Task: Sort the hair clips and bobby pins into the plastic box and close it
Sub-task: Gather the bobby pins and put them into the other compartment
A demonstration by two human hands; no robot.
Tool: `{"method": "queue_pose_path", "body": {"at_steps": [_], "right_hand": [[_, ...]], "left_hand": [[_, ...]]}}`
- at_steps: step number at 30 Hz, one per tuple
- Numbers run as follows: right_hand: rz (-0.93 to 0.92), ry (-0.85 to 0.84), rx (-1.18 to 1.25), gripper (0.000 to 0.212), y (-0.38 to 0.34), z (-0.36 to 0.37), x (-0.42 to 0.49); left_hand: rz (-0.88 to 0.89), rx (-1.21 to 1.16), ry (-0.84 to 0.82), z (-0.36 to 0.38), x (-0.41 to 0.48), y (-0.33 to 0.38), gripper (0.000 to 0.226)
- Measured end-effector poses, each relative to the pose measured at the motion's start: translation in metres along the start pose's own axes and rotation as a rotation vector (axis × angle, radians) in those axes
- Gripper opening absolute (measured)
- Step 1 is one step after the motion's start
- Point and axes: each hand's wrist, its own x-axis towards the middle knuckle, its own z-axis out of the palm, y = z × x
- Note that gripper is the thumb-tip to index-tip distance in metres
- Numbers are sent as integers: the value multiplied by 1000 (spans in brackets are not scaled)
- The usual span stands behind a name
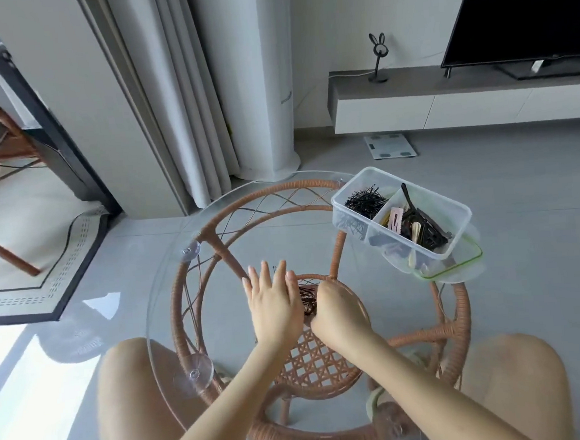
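A small heap of brown bobby pins (307,301) lies on the round glass table top (168,262), squeezed between my two hands. My left hand (274,303) lies flat with straight fingers against the heap's left side. My right hand (339,307) is curled, its fingers closing on the heap from the right. The clear plastic box (453,222) stands open at the table's far right; its left compartment holds black bobby pins (364,201), its right one hair clips (416,226). The green-rimmed lid (456,266) lies under the box.
The glass top rests on a rattan frame (184,296) with suction cups. My bare knees flank the table's near side. A TV cabinet, a floor fan column and curtains stand beyond; a rug and chair are at the left.
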Motion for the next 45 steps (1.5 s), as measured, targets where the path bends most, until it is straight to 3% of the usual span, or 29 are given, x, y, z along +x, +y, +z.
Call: {"method": "queue_pose_path", "body": {"at_steps": [2,6,8,11,15,19,23,27,31,37,45], "right_hand": [[9,1,94,17,-5,0,3],[66,-35,381,40,12,-8,7],[25,-24,420,46,28,-17,7],[-163,-98,153,75,52,-27,8],[-331,-195,-116,103,59,-24,21],[-398,-221,-130,110,39,-13,43],[-439,-210,-110,88,21,-6,57],[-440,-214,-13,51,20,-7,59],[-467,-166,3,27,22,-5,54],[-487,-98,-55,17,23,-4,48],[-426,-70,22,20,29,-19,40]], "left_hand": [[-18,-148,27,2,0,10,44],[-113,-526,60,-20,1,12,38],[-96,-519,25,-38,6,3,34],[70,-188,-167,-59,16,-16,41],[332,281,-558,-70,30,-33,94],[502,532,-585,-65,43,-34,111],[606,537,-503,-68,52,-31,102],[622,432,-447,-70,56,-33,69],[635,327,-408,-70,52,-37,48],[619,259,-395,-67,46,-33,27],[563,262,-478,-73,46,-25,27]]}}
